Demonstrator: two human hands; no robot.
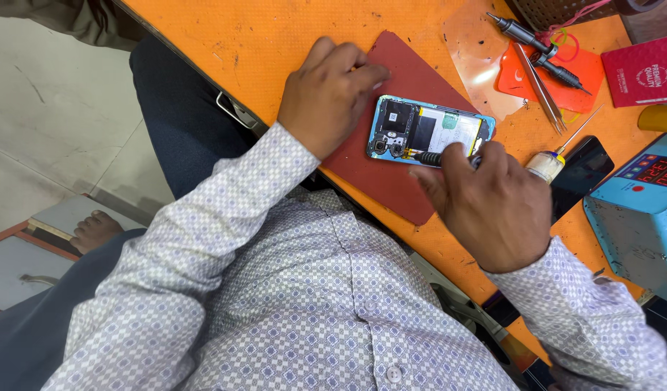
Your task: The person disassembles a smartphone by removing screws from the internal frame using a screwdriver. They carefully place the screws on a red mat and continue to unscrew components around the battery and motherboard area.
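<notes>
Right hand (493, 206) pinches a black-handled screwdriver (429, 156), tip on the opened light-blue phone with exposed battery and boards (428, 130). Left hand (326, 90), fingers curled and holding nothing, rests beside the phone's camera end. Phone lies on a dark-red mat (377, 174) atop the scratched orange bench (275, 43). Light, rigid, internals fragile: hold by frame edges. Tiled floor (44, 108) beyond.

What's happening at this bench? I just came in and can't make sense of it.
A person in a patterned shirt is working on an opened phone with its back off, lying on a dark red mat on an orange table. The left hand rests at the phone's left end, steadying it. The right hand holds a dark screwdriver with its tip at the phone's lower edge. Tweezers, another screwdriver and a blue meter box lie to the side.
</notes>
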